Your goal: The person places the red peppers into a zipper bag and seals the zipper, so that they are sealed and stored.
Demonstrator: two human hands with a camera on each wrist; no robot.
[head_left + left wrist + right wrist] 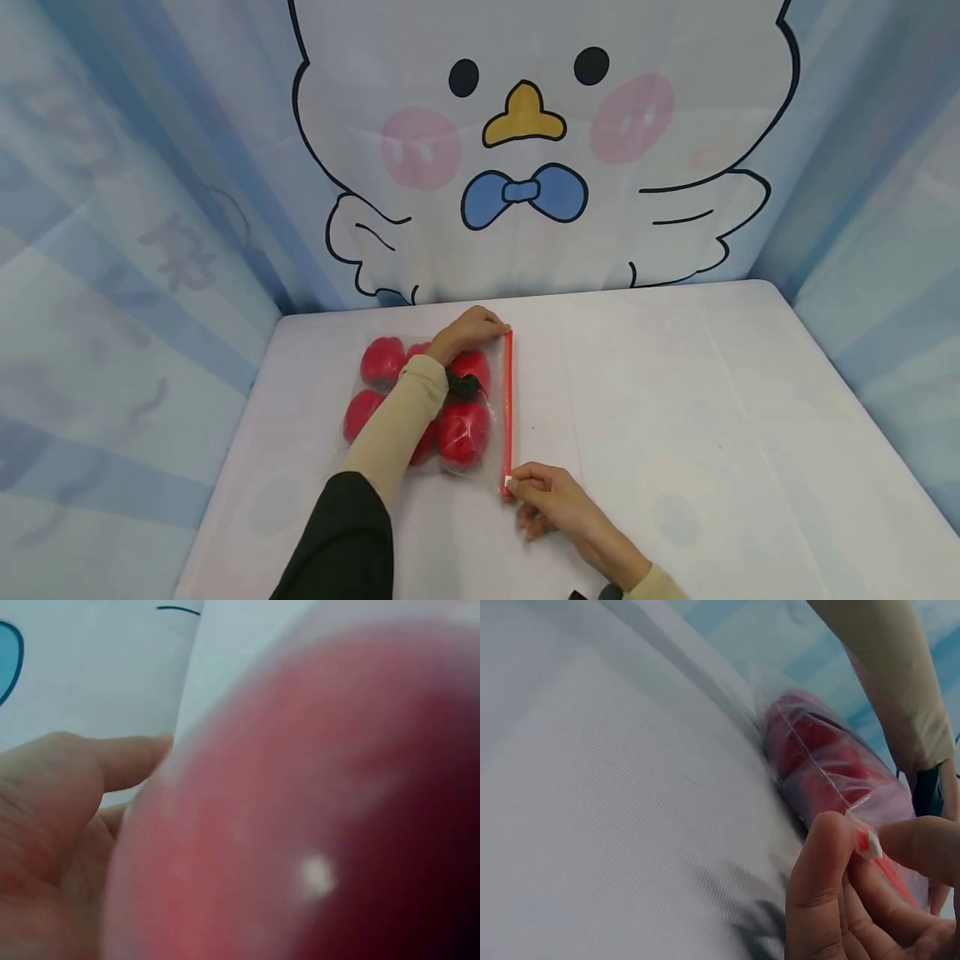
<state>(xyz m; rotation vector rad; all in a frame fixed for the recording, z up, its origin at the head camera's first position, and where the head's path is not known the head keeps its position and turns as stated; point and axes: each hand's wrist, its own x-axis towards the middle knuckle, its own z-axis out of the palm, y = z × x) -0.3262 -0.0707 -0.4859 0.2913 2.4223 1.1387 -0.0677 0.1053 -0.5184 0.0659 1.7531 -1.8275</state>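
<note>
A clear plastic zip bag [497, 421] lies on the left half of the table, filled with several round, red, fruit-like things [462, 437]. Its red zip strip [508, 400] runs along the right edge. At the far end of that strip, my left hand [472, 327] pinches the bag's corner between thumb and fingers, its forearm crossing over the bag. My right hand [553, 504] is at the near end, where thumb and forefinger pinch a small white slider [871, 844]. In the left wrist view a blurred red bulge [225, 847] hides the left fingertips.
The white-covered table [660, 400] extends to the right of the bag. Behind it hangs a curtain [525, 250] with a cartoon bird, and blue patterned curtains [112, 333] flank both sides. A dark device [609, 592] sits at the right wrist.
</note>
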